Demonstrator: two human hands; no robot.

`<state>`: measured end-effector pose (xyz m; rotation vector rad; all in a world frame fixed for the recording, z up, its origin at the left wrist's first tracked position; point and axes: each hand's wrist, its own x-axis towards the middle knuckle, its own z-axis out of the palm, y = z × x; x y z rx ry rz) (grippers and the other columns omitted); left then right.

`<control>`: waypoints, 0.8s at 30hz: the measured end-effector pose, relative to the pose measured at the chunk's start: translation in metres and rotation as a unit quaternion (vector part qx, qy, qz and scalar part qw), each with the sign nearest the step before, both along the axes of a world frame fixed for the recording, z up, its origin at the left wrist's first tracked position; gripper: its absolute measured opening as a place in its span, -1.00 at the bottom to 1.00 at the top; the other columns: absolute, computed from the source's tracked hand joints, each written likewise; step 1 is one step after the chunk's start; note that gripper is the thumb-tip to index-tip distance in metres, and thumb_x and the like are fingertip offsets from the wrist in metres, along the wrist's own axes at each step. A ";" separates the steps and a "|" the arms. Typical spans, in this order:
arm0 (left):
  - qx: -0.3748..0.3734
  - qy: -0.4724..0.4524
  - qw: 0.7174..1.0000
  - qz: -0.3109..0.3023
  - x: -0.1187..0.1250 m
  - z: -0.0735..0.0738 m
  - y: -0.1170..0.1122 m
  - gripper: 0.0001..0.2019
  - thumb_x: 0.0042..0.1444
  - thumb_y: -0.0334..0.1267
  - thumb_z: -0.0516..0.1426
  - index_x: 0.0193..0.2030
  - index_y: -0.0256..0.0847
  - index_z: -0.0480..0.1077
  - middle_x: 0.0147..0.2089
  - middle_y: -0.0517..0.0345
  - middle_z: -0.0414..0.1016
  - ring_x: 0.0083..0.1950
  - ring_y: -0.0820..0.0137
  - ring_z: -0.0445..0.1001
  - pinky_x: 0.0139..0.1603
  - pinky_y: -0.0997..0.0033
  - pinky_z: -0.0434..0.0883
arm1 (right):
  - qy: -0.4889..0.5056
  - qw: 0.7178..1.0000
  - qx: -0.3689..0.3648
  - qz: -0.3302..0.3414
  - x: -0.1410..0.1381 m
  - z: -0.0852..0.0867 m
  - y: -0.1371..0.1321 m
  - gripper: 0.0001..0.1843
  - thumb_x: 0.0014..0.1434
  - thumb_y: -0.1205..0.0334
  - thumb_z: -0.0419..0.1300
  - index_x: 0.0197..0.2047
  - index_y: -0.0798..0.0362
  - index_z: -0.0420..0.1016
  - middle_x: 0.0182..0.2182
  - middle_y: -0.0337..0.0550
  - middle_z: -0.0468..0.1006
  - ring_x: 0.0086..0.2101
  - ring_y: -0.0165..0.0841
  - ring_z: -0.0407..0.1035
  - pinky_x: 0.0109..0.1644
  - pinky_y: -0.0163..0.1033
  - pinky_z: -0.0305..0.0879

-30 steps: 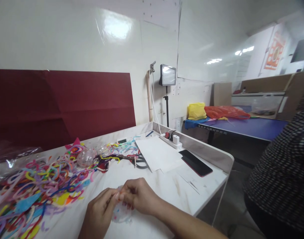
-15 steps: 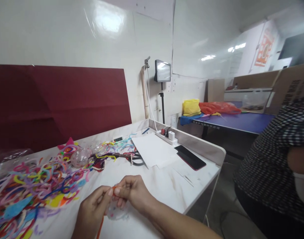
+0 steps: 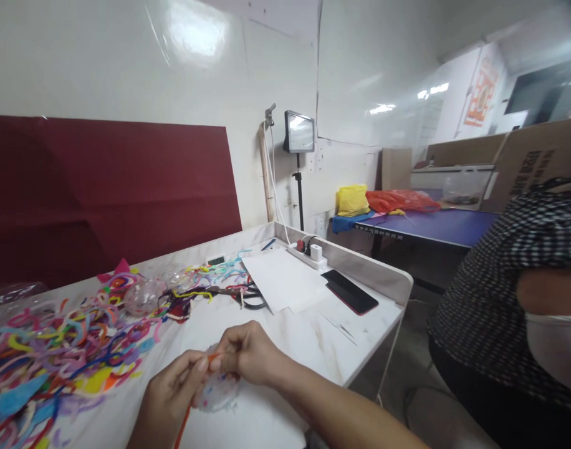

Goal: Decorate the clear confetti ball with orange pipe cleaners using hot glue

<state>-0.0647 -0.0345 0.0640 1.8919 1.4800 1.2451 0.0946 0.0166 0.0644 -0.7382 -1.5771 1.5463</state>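
Low in the head view, my left hand [image 3: 166, 396] and my right hand [image 3: 248, 353] meet fingertip to fingertip over the white table [image 3: 308, 340]. Both pinch a thin orange pipe cleaner [image 3: 181, 429] that runs down past my left hand. Under the fingers lies a small clear plastic ball [image 3: 215, 391] with coloured specks, touching both hands. Both hands are closed.
A heap of coloured pipe cleaners [image 3: 65, 340] covers the table's left side, with another clear ball [image 3: 139, 296]. White paper [image 3: 280, 280], a dark phone [image 3: 350, 292], a power strip [image 3: 307, 252] and scissors [image 3: 248, 298] lie further back. A person in a checked shirt [image 3: 505, 299] stands at the right.
An orange pipe cleaner has appeared between my fingers and now hangs below my left hand. The view has shifted right, and the person at the right fills more of the frame.
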 end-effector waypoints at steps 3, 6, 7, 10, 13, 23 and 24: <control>0.011 0.010 1.000 0.005 -0.003 0.001 0.000 -0.58 0.12 0.09 0.05 -0.57 -0.18 0.37 -0.70 0.33 0.19 -0.66 0.48 0.23 -0.64 0.59 0.23 | 0.019 0.999 -0.027 0.007 -0.006 -0.005 -0.002 -0.37 -0.39 -0.34 0.37 -0.56 0.08 0.37 -0.69 -0.34 0.37 -0.68 -0.50 0.22 -0.58 -0.35 0.19; 0.032 0.060 0.997 0.020 -0.005 0.003 0.000 -0.58 0.12 0.09 0.06 -0.58 -0.16 0.39 -0.70 0.33 0.19 -0.67 0.48 0.23 -0.66 0.59 0.22 | 0.018 0.999 -0.028 0.007 -0.008 -0.009 -0.002 -0.38 -0.38 -0.33 0.37 -0.55 0.08 0.38 -0.70 -0.35 0.36 -0.68 -0.49 0.22 -0.58 -0.34 0.19; 0.043 0.074 0.996 0.025 -0.006 0.004 0.000 -0.59 0.11 0.09 0.06 -0.57 -0.15 0.40 -0.70 0.32 0.22 -0.66 0.47 0.24 -0.66 0.59 0.23 | 0.013 1.000 -0.021 0.004 -0.007 -0.010 -0.002 -0.41 -0.35 -0.29 0.39 -0.55 0.09 0.40 -0.70 -0.35 0.36 -0.67 -0.50 0.22 -0.57 -0.35 0.18; 0.075 0.097 0.992 0.025 -0.006 0.004 0.001 -0.62 0.08 0.09 0.08 -0.56 -0.14 0.42 -0.62 0.26 0.38 -0.59 0.43 0.37 -0.58 0.59 0.32 | -0.003 1.000 0.021 -0.021 -0.004 -0.011 -0.002 -0.65 -0.23 0.03 0.46 -0.50 0.09 0.50 -0.63 -0.36 0.39 -0.59 -0.51 0.22 -0.50 -0.38 0.14; 0.073 0.089 0.993 0.026 -0.006 0.001 0.003 -0.65 0.05 0.08 0.11 -0.54 -0.13 0.45 -0.59 0.25 0.42 -0.56 0.42 0.40 -0.55 0.59 0.35 | -0.011 0.998 0.049 -0.044 0.000 -0.008 -0.002 -0.85 -0.17 0.33 0.42 -0.50 0.08 0.52 -0.60 -0.37 0.42 -0.54 -0.51 0.24 -0.44 -0.38 0.14; -0.012 -0.026 0.999 0.043 -0.008 -0.010 0.001 -0.60 0.06 0.14 0.10 -0.49 -0.18 0.41 -0.69 0.33 0.20 -0.65 0.47 0.25 -0.63 0.58 0.25 | 0.036 0.999 -0.034 0.006 -0.012 -0.011 -0.001 -0.34 -0.35 -0.35 0.36 -0.49 0.10 0.40 -0.61 -0.27 0.44 -0.67 -0.49 0.27 -0.56 -0.32 0.27; -0.006 -0.013 0.999 0.046 -0.009 -0.009 0.001 -0.60 0.07 0.13 0.10 -0.50 -0.18 0.41 -0.70 0.33 0.19 -0.65 0.47 0.24 -0.64 0.59 0.24 | 0.032 0.999 -0.029 0.014 -0.011 -0.011 0.000 -0.34 -0.36 -0.36 0.36 -0.48 0.11 0.41 -0.62 -0.28 0.43 -0.66 -0.48 0.27 -0.56 -0.32 0.27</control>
